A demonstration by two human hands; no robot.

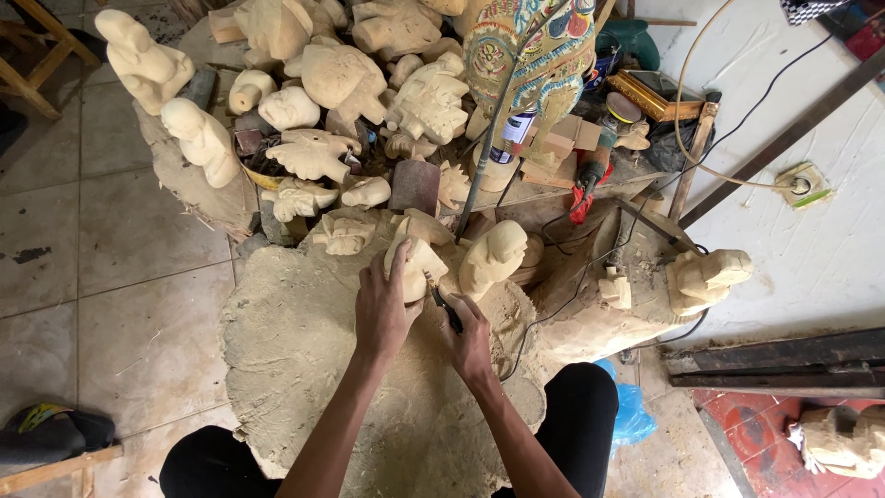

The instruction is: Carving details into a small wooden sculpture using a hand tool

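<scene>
My left hand (385, 309) grips a pale, rough-cut wooden figure (412, 260) and holds it upright on a big round stump (304, 350) covered in sawdust. My right hand (467, 334) is closed around a dark-handled carving knife (443, 305), whose blade tip touches the figure's right side. Another half-carved wooden figure (493, 256) stands just right of the one I hold. Both my forearms reach in from the bottom of the view, between my knees in black trousers.
Several unfinished wooden carvings (343, 78) are piled behind the stump. A painted flat puppet (539, 51) stands on a rod. Small tools, a spray can (513, 136) and cables lie at the back right. A carved animal (705, 277) and a blue plastic bag (631, 413) sit at right.
</scene>
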